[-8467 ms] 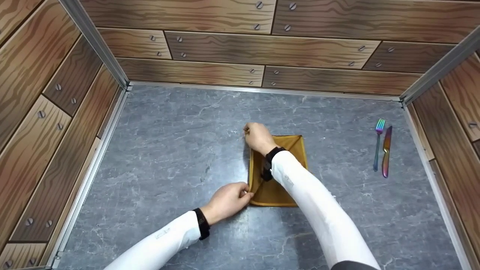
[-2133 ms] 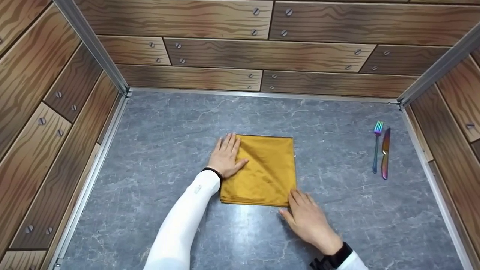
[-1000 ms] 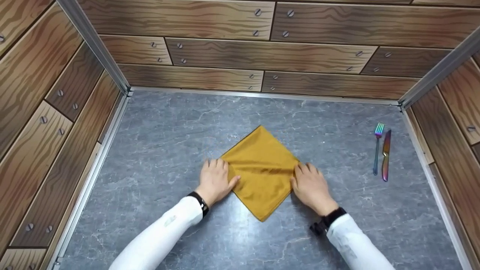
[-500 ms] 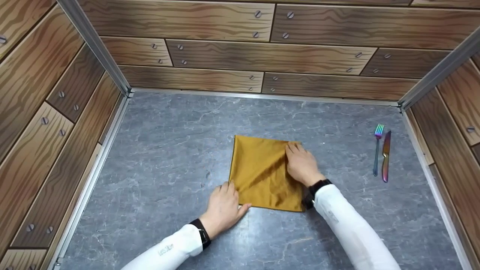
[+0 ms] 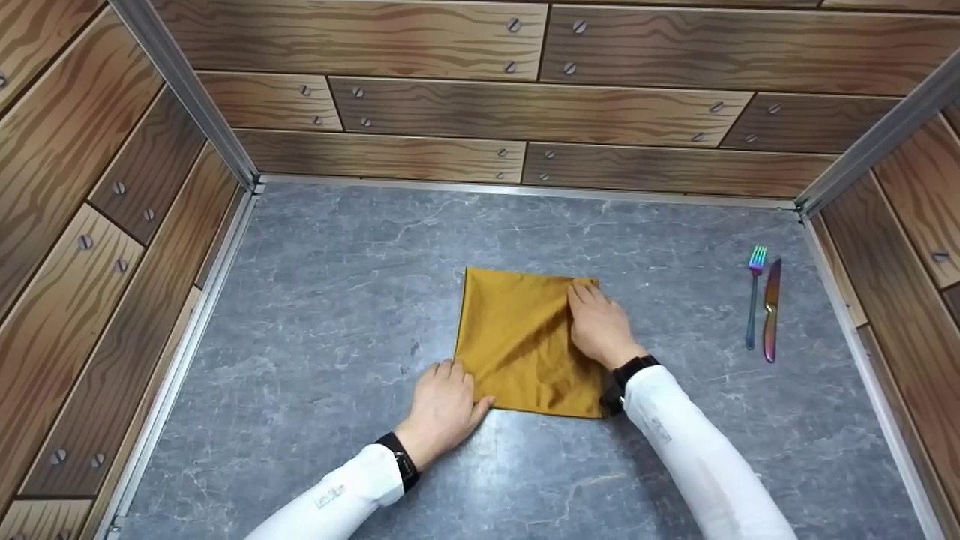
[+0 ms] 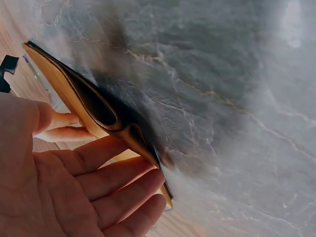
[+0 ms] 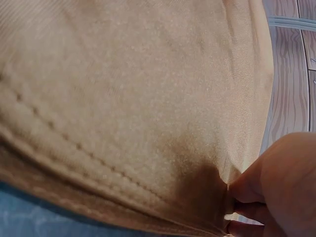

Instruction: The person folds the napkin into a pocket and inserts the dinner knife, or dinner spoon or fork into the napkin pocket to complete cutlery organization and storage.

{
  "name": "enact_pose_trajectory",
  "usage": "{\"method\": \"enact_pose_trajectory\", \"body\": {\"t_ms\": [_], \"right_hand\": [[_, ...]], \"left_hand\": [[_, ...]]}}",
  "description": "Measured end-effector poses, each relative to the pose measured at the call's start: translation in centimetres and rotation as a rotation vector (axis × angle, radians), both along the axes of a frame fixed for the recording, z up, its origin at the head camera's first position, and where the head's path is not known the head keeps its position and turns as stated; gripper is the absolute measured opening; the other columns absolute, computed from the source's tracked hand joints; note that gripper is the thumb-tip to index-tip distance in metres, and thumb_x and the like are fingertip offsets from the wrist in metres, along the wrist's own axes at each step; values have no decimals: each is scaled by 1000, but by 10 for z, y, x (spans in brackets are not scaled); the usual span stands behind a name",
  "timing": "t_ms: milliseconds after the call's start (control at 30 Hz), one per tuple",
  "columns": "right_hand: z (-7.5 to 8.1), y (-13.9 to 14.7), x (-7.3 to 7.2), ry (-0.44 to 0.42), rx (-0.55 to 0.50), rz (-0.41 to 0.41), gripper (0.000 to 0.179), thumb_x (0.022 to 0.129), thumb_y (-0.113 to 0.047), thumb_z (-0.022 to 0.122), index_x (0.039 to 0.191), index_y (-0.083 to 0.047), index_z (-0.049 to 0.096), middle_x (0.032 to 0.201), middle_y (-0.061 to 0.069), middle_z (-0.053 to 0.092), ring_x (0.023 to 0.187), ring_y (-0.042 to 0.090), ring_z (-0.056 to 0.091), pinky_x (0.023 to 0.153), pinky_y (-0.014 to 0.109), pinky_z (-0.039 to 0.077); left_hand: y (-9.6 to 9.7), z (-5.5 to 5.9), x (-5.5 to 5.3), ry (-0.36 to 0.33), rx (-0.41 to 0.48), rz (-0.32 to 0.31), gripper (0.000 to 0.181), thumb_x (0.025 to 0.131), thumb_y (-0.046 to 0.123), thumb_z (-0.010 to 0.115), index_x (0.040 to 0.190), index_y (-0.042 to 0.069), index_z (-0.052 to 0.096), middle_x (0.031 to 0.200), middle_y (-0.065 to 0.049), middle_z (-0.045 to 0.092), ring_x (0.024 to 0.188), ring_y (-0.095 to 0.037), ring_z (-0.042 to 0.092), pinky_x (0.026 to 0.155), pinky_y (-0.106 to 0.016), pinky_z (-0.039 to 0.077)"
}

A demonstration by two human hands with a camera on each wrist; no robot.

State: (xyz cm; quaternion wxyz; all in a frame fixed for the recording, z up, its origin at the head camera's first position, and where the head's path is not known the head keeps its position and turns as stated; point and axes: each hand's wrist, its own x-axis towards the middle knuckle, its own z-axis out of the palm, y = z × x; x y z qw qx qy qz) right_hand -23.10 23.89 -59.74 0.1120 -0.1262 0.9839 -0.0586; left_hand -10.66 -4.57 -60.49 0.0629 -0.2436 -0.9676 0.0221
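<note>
A folded mustard-yellow cloth napkin (image 5: 517, 322) lies roughly square on the grey marbled surface, with a diagonal crease between both hands. The left hand (image 5: 441, 409) rests at its near left corner. Its fingers extend against the napkin's edge (image 6: 64, 81) in the left wrist view, where the folded layers gape in loops. The right hand (image 5: 602, 322) lies over the far right part of the napkin. In the right wrist view its thumb and fingers pinch the cloth at a corner, beside a stitched hem (image 7: 94, 158). The right palm is hidden.
A rainbow-coloured fork (image 5: 754, 300) and a matching knife (image 5: 772, 311) lie side by side to the right. Wood-patterned walls (image 5: 435, 105) with metal strips along their bases enclose the surface at the back and both sides.
The napkin has turned from a square through a diamond position to a square again. Both hands moved round with it, the right now far and the left near. In the last half second little moved.
</note>
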Motion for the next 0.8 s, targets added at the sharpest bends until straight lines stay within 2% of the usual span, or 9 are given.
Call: {"method": "enact_pose_trajectory", "body": {"t_ms": [133, 267, 400, 533, 667, 733, 800], "right_hand": [[-1, 0, 0, 1, -3, -4, 55, 104, -7, 36, 158, 3, 32, 164, 21, 28, 151, 41, 24, 118, 61, 25], [-2, 0, -1, 0, -5, 4, 55, 104, -7, 36, 157, 4, 32, 164, 21, 29, 151, 41, 25, 119, 59, 25], [-2, 2, -1, -3, -19, 14, 56, 102, -6, 37, 157, 5, 32, 164, 22, 29, 151, 41, 24, 121, 57, 23], [-2, 7, 2, 9, -92, 12, 58, 100, -5, 39, 157, 5, 31, 164, 23, 26, 152, 41, 22, 122, 57, 19], [1, 11, 21, 56, -192, 20, 58, 103, -9, 47, 158, 3, 31, 165, 22, 25, 152, 41, 21, 123, 56, 15], [4, 13, 37, 79, -232, 49, 57, 104, -13, 52, 156, 1, 36, 164, 21, 28, 151, 41, 23, 122, 57, 16], [6, 15, 55, 89, -278, 86, 52, 104, -15, 56, 153, -1, 43, 161, 20, 35, 148, 40, 31, 121, 58, 22]], "left_hand": [[-1, -1, 1, -14, 8, -2, 63, 102, 58, 48, 112, 1, 72, 125, -18, 67, 112, -31, 63, 96, -41, 50], [-4, -4, 1, 20, 33, -20, 60, 100, 56, 53, 111, 0, 72, 123, -18, 67, 109, -31, 64, 94, -40, 51], [-8, -6, -1, 46, 78, -57, 52, 97, 50, 62, 106, 0, 72, 119, -18, 68, 104, -31, 65, 90, -41, 53], [-18, -6, -7, 19, 147, -114, 40, 95, 42, 67, 103, 3, 71, 116, -14, 66, 104, -31, 64, 90, -43, 53], [-31, -5, -10, -67, 159, -217, 43, 96, 38, 67, 124, 5, 68, 134, -13, 61, 126, -32, 57, 105, -46, 47], [-38, -4, -10, -113, 131, -281, 52, 98, 36, 66, 139, 6, 61, 147, -14, 54, 137, -32, 48, 113, -47, 41], [-43, -4, -11, -150, 109, -339, 56, 99, 35, 65, 146, 7, 56, 154, -13, 49, 144, -31, 42, 117, -48, 36]]}}
